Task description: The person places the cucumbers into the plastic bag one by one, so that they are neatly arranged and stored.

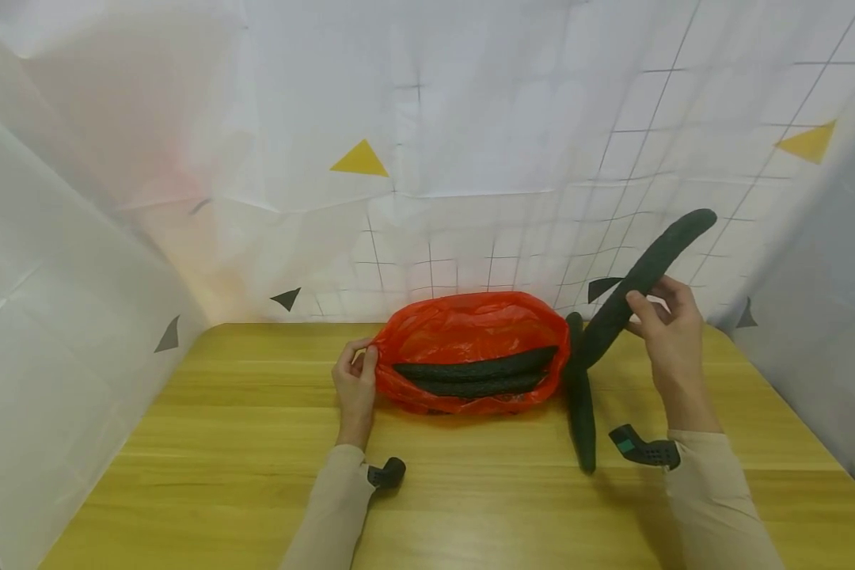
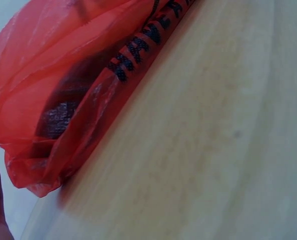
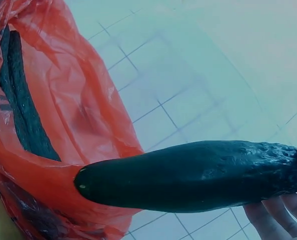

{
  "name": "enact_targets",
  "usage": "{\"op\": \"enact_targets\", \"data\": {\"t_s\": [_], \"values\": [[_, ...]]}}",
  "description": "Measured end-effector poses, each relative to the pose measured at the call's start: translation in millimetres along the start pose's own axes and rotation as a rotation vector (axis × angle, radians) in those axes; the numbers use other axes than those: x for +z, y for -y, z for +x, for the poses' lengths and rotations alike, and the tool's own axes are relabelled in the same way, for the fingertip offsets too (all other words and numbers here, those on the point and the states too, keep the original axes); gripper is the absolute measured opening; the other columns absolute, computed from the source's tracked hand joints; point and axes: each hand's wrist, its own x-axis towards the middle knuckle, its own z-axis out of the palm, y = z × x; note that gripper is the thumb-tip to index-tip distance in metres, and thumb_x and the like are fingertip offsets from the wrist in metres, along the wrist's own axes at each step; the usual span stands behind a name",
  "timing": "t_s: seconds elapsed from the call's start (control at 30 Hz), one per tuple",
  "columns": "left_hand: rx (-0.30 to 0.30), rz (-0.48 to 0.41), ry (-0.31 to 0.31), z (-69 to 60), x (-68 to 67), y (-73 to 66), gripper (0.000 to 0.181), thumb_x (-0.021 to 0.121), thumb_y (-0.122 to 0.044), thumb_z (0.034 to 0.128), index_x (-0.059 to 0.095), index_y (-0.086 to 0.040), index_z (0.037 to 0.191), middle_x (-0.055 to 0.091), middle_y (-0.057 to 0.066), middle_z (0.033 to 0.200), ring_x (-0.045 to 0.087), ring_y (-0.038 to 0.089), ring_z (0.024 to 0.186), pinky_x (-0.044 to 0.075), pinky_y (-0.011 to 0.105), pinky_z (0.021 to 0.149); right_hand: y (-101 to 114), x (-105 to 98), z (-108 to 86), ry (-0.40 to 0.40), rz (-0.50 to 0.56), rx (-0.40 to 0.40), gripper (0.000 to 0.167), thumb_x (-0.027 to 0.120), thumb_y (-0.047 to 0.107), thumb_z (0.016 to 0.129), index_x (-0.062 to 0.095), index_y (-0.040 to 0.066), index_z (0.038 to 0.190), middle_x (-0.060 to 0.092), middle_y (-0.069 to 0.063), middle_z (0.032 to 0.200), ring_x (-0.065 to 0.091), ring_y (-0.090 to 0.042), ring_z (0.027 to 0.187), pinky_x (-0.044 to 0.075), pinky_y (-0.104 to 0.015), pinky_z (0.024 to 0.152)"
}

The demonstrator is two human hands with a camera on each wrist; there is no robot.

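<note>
A red plastic bag (image 1: 463, 315) lies on the table with its mouth spread wide toward me. My left hand (image 1: 355, 384) pinches the bag's left rim between thumb and fingers. Two dark green cucumbers (image 1: 480, 367) lie side by side inside the bag, lengthwise from left to right. In my right hand (image 1: 673, 340) I grip another long cucumber (image 3: 188, 175) near its middle, tilted, its lower end close to the bag's right rim. Behind that lower end, one more cucumber (image 1: 582, 427) rests on the table along the bag's right side.
The wooden table (image 1: 221, 443) extends in front of the bag and to both sides. A white sheet (image 1: 470, 142) with grid lines and yellow and dark triangles hangs behind it. Each wrist carries a black camera mount (image 1: 644, 451).
</note>
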Motion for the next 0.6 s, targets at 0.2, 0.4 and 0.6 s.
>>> {"op": "enact_targets", "data": {"t_s": [0.2,0.4,0.6], "values": [[-0.011,0.005,-0.002,3.6,-2.8,12.7,0.021,0.059,-0.003,0.0906,0.060,0.012,0.106,0.061,0.014,0.099,0.062,0.014,0.077,0.053,0.016,0.071,1.1,2.6,-1.2,0.021,0.100,-0.017,0.042,0.065,0.005,0.087,0.047,0.007,0.125,0.052,-0.005,0.107,0.064,-0.009,0.086,0.056,-0.022,0.064],[-0.005,-0.006,-0.023,6.8,-4.2,24.9,0.023,0.063,-0.009,0.0899,0.062,0.009,0.105,0.062,0.007,0.096,0.062,0.011,0.076,0.052,0.016,0.070,0.5,7.4,-3.4,0.061,0.134,-0.019,0.046,0.063,0.005,0.088,0.041,0.008,0.129,0.049,-0.005,0.112,0.063,-0.011,0.096,0.056,-0.024,0.069],[0.028,-0.017,-0.044,6.3,-3.6,27.3,0.022,0.065,-0.011,0.0889,0.061,0.008,0.101,0.064,-0.003,0.090,0.062,0.007,0.073,0.051,0.015,0.068,-4.9,18.4,-4.2,0.076,0.169,-0.029,0.047,0.062,0.002,0.087,0.038,0.009,0.127,0.049,-0.005,0.110,0.064,-0.012,0.093,0.056,-0.024,0.073]]}}
